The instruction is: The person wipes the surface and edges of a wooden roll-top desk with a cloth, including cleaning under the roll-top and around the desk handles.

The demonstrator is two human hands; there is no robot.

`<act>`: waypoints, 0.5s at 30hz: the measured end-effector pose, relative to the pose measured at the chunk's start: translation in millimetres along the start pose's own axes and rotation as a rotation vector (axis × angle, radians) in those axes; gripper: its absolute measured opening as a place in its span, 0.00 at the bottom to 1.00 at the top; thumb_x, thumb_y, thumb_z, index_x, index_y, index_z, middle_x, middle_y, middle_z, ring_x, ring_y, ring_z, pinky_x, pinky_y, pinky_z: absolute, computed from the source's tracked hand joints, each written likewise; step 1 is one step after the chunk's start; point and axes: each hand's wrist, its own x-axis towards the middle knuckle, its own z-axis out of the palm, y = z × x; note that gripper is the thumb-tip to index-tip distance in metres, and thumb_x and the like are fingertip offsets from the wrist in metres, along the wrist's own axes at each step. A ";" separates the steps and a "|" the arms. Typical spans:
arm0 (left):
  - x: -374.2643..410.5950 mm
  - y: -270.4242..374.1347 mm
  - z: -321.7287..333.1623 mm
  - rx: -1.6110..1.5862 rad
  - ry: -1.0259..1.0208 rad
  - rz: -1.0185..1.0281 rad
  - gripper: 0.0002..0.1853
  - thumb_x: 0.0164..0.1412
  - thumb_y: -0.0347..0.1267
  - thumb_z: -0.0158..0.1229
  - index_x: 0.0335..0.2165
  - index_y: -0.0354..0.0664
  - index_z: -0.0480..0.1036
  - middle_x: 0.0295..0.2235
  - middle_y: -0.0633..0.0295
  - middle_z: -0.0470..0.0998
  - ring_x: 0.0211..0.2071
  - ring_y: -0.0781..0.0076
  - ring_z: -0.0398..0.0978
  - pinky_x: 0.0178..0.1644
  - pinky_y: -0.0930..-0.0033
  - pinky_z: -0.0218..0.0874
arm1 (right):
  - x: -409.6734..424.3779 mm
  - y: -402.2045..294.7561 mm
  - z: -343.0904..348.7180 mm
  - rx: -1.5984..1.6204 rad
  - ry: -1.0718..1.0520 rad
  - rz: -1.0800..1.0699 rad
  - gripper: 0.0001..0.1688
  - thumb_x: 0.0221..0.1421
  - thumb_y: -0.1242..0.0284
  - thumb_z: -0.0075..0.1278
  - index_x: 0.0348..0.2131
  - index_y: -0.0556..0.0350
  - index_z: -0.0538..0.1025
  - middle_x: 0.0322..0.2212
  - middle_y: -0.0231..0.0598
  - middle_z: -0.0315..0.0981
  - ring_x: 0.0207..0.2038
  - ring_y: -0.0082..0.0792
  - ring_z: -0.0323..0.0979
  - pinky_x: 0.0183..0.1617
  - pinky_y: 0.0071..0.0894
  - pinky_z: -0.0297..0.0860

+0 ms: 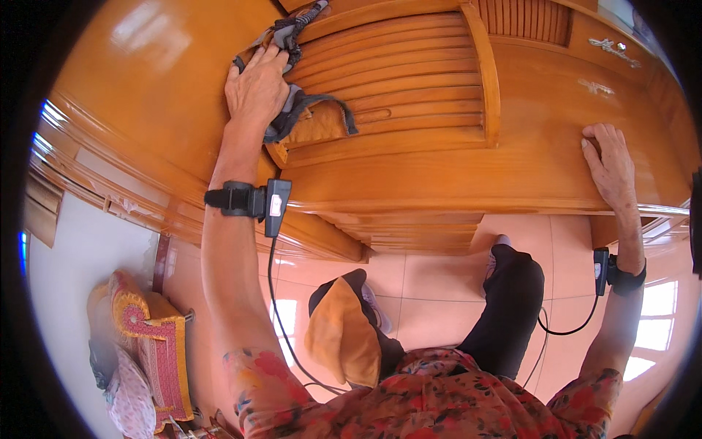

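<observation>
My left hand point(258, 88) lies over a crumpled dark grey cloth point(282, 120), pressing it against the left end of a slatted wooden panel point(395, 71). The cloth has a dark edge that trails onto the slats, and its upper end bunches beyond my fingertips. My right hand point(609, 159) rests on the glossy wooden surface point(537, 175) to the right of the panel. Nothing is held in it, and its fingers are slightly bent. Part of the cloth is hidden beneath my left hand.
Silvery ornamental lettering point(614, 52) is fixed to the wood at upper right. A smooth wooden panel point(137, 82) stands at left. An orange cloth point(343, 335) hangs by my left leg. A patterned upholstered seat point(159, 351) stands lower left. Cables point(271, 274) run from both wrist devices.
</observation>
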 end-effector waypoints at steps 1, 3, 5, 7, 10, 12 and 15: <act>1.8 5.7 -2.6 -0.041 -0.039 -0.045 0.24 0.53 0.26 0.41 0.49 0.49 0.68 0.56 0.64 0.62 0.56 0.67 0.59 0.62 0.55 0.44 | -0.3 0.7 -1.2 -0.007 -0.001 0.007 0.07 0.52 0.73 0.46 0.33 0.56 0.69 0.32 0.40 0.68 0.38 0.43 0.64 0.42 0.38 0.63; 5.6 4.8 16.3 -0.104 0.035 -0.073 0.23 0.54 0.29 0.42 0.50 0.49 0.68 0.56 0.63 0.62 0.56 0.66 0.59 0.61 0.60 0.47 | 1.1 -1.5 2.2 -0.002 0.021 -0.021 0.07 0.52 0.73 0.46 0.32 0.56 0.69 0.32 0.41 0.68 0.38 0.43 0.64 0.42 0.38 0.62; 9.2 9.4 24.4 -0.194 0.111 -0.084 0.23 0.54 0.30 0.42 0.50 0.49 0.68 0.55 0.62 0.63 0.56 0.65 0.60 0.60 0.63 0.49 | 2.5 -1.3 0.1 0.001 0.021 -0.030 0.06 0.52 0.73 0.46 0.32 0.56 0.69 0.32 0.41 0.68 0.38 0.43 0.64 0.42 0.38 0.62; 19.5 33.9 25.1 -0.243 0.311 0.163 0.22 0.54 0.27 0.42 0.49 0.43 0.68 0.56 0.60 0.61 0.55 0.63 0.61 0.56 0.64 0.55 | 3.3 -6.8 -1.4 0.019 -0.016 -0.036 0.06 0.52 0.74 0.46 0.32 0.57 0.69 0.32 0.40 0.67 0.38 0.43 0.64 0.42 0.38 0.62; 39.1 91.6 -3.2 -0.277 0.353 0.339 0.21 0.53 0.25 0.41 0.48 0.41 0.65 0.53 0.57 0.65 0.52 0.60 0.65 0.54 0.57 0.55 | 0.8 -7.2 -3.5 0.015 -0.037 0.009 0.06 0.53 0.74 0.45 0.33 0.56 0.69 0.31 0.39 0.67 0.38 0.42 0.64 0.41 0.36 0.62; 47.2 105.5 -3.0 -0.414 0.443 0.383 0.22 0.50 0.25 0.50 0.47 0.38 0.65 0.53 0.52 0.64 0.54 0.62 0.61 0.60 0.46 0.41 | -0.4 -4.0 -2.4 0.023 -0.054 0.018 0.06 0.53 0.74 0.45 0.34 0.56 0.68 0.32 0.39 0.66 0.38 0.42 0.64 0.42 0.35 0.62; 36.8 95.8 -8.6 -0.348 0.361 0.344 0.24 0.50 0.24 0.48 0.49 0.37 0.63 0.55 0.51 0.61 0.57 0.63 0.58 0.61 0.48 0.41 | -2.6 -0.9 -0.6 0.016 -0.055 0.023 0.06 0.54 0.74 0.44 0.34 0.56 0.68 0.32 0.40 0.66 0.38 0.42 0.63 0.42 0.35 0.62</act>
